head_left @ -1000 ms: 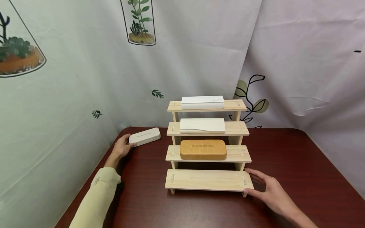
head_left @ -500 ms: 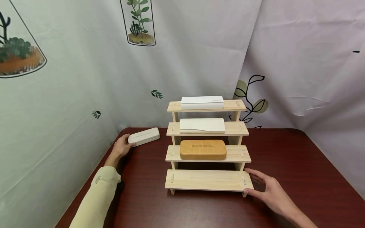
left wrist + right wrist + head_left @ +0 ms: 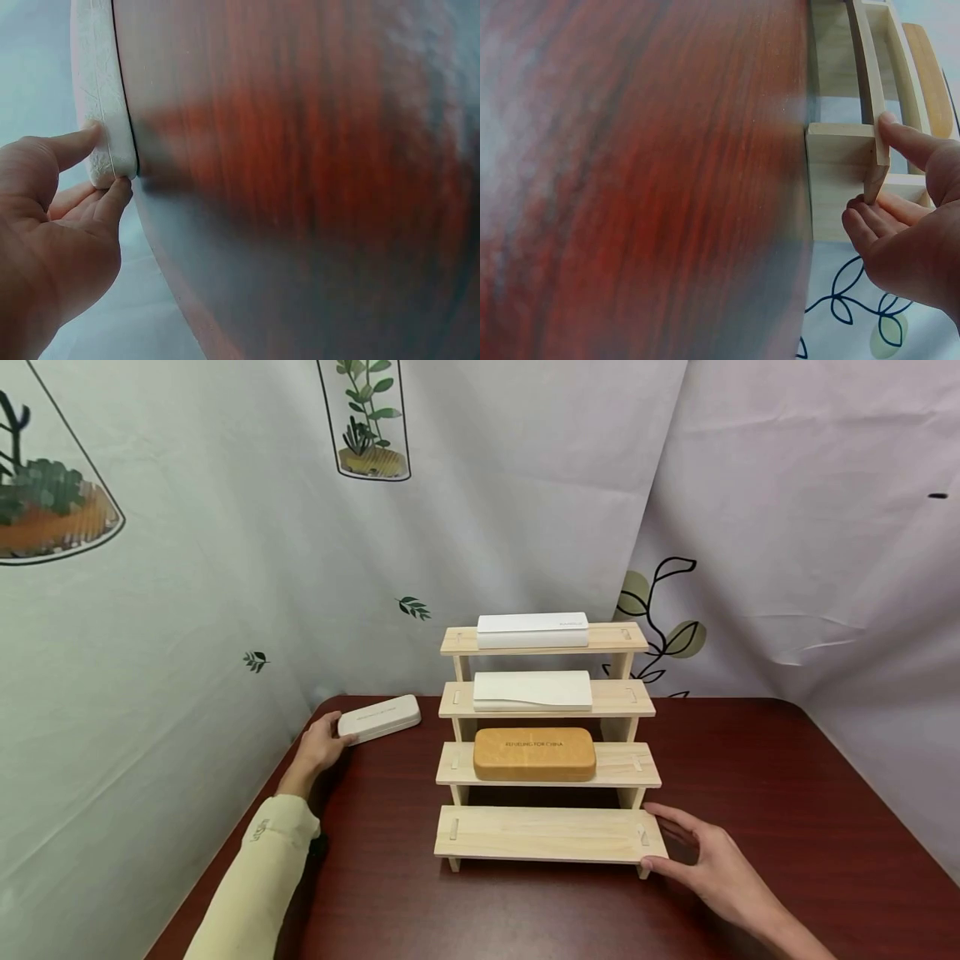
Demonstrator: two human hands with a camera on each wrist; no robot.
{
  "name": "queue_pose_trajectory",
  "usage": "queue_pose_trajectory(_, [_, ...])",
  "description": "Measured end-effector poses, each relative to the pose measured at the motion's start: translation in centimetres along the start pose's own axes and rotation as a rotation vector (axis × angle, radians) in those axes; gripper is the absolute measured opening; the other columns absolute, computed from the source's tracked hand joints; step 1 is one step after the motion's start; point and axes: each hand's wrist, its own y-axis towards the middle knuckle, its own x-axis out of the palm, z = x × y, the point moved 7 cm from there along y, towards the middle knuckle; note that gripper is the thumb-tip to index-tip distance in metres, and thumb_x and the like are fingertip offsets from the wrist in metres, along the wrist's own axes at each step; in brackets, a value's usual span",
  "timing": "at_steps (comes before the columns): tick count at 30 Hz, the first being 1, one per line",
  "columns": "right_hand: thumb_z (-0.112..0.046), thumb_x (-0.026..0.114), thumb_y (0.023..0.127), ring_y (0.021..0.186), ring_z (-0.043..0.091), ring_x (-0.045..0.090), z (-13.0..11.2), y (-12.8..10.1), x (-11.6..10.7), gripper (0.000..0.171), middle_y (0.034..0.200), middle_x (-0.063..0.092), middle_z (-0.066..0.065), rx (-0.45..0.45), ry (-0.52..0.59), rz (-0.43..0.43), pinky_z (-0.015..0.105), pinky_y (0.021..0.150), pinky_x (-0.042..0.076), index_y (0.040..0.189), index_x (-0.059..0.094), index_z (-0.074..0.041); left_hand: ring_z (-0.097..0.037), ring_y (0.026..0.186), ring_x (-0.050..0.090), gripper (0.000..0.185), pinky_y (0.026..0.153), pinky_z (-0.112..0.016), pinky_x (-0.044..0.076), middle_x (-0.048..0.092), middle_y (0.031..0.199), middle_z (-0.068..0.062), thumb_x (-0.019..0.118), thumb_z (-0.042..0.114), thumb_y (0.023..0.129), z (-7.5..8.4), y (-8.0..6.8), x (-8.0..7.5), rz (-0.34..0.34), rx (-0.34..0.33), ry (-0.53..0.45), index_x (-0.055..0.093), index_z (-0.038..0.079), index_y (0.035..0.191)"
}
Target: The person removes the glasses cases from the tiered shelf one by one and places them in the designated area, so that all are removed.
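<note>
A stepped wooden rack (image 3: 547, 835) stands mid-table with four steps. Its top step carries a white case (image 3: 532, 630), the second a white case (image 3: 532, 691), the third a tan cork case (image 3: 534, 754); the bottom step is bare. My right hand (image 3: 675, 843) grips the bottom step's right end, with the thumb (image 3: 907, 139) on one edge and the fingers (image 3: 866, 217) on the other. A beige case (image 3: 378, 719) lies on the table to the rack's left. My left hand (image 3: 330, 743) pinches that beige case's (image 3: 101, 90) near end between thumb and fingers.
The dark red table (image 3: 750, 777) is walled by a printed curtain (image 3: 225, 568) at the back and left and a plain sheet (image 3: 825, 527) on the right. Its rounded left edge (image 3: 292, 752) runs beside my left hand.
</note>
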Motion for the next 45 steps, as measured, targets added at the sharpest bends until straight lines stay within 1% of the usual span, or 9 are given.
queue_pose_trajectory(7, [-0.033,0.083,0.080,0.115,0.012,0.061,0.1,0.0,-0.1,0.068,0.126,0.066,0.011,0.019,-0.018,-0.004,0.020,0.088,0.052,0.137,0.056,-0.005,-0.046,0.137,0.034,0.070,0.111,-0.059,0.029,0.035,0.150,-0.032,0.063,0.024,0.099,0.2,-0.4,-0.3,0.008,0.030,-0.009,0.029,-0.009,0.150])
queue_pose_trajectory(15, [-0.030,0.083,0.081,0.116,0.022,0.063,-0.2,0.1,-0.1,0.067,0.127,0.065,0.014,0.002,0.000,-0.004,0.018,0.088,0.051,0.137,0.056,-0.004,-0.046,0.137,0.035,0.072,0.111,-0.059,0.031,0.035,0.151,-0.031,0.063,0.027,0.099,0.3,-0.9,-0.8,0.047,0.006,-0.024,0.028,-0.009,0.151])
queue_pose_trajectory(21, [-0.030,0.083,0.081,0.116,0.011,0.061,-0.1,0.1,-0.1,0.068,0.128,0.065,0.013,-0.001,0.001,-0.005,0.016,0.088,0.050,0.137,0.056,-0.003,-0.045,0.136,0.039,0.072,0.109,-0.057,0.036,0.035,0.153,-0.028,0.062,0.030,0.100,0.6,-1.4,-1.4,0.105,0.001,-0.063,0.028,-0.006,0.152])
queue_pose_trajectory(23, [-0.031,0.083,0.080,0.115,0.010,0.061,-0.1,0.1,-0.1,0.069,0.128,0.065,0.012,-0.004,-0.008,-0.003,0.016,0.088,0.050,0.137,0.055,-0.003,-0.046,0.136,0.040,0.072,0.109,-0.056,0.036,0.034,0.153,-0.027,0.061,0.031,0.100,0.9,-1.7,-1.7,0.125,0.009,-0.076,0.027,-0.005,0.153])
queue_pose_trajectory(29, [-0.034,0.084,0.079,0.117,0.020,0.062,-0.3,0.2,-0.2,0.074,0.130,0.063,0.015,-0.007,-0.022,-0.003,0.015,0.088,0.049,0.139,0.054,-0.001,-0.046,0.133,0.043,0.074,0.109,-0.054,0.036,0.036,0.154,-0.024,0.061,0.035,0.100,2.0,-2.2,-2.6,0.208,0.059,-0.085,0.028,-0.003,0.153])
queue_pose_trajectory(33, [-0.033,0.083,0.081,0.118,0.027,0.062,-0.5,0.3,-0.4,0.074,0.132,0.062,0.018,-0.005,-0.023,-0.002,0.014,0.088,0.048,0.140,0.052,-0.001,-0.044,0.133,0.045,0.076,0.109,-0.053,0.037,0.038,0.154,-0.021,0.063,0.039,0.098,3.1,-2.8,-3.0,0.251,0.090,-0.131,0.029,-0.001,0.154])
queue_pose_trajectory(36, [-0.030,0.083,0.082,0.117,0.033,0.062,-0.6,0.4,-0.6,0.073,0.132,0.061,0.021,-0.022,-0.015,0.007,0.013,0.088,0.048,0.140,0.051,-0.001,-0.044,0.133,0.045,0.077,0.109,-0.054,0.037,0.037,0.154,-0.021,0.065,0.038,0.097,4.1,-3.3,-3.1,0.249,0.123,-0.192,0.029,-0.001,0.154])
queue_pose_trajectory(42, [-0.030,0.083,0.081,0.118,0.021,0.062,-0.5,0.5,-0.6,0.075,0.135,0.060,0.018,-0.016,-0.010,0.023,0.008,0.088,0.045,0.142,0.050,-0.002,-0.039,0.139,0.040,0.079,0.110,-0.053,0.036,0.036,0.156,-0.018,0.066,0.039,0.096,6.0,-4.4,-3.0,0.234,0.173,-0.264,0.030,0.002,0.155])
queue_pose_trajectory(45, [-0.029,0.083,0.082,0.119,0.027,0.061,-0.6,0.5,-0.7,0.075,0.136,0.058,0.020,-0.018,-0.001,0.022,0.010,0.088,0.045,0.142,0.049,0.000,-0.035,0.143,0.035,0.078,0.113,-0.052,0.033,0.035,0.157,-0.016,0.067,0.037,0.096,7.0,-5.0,-2.9,0.221,0.188,-0.285,0.029,0.005,0.155])
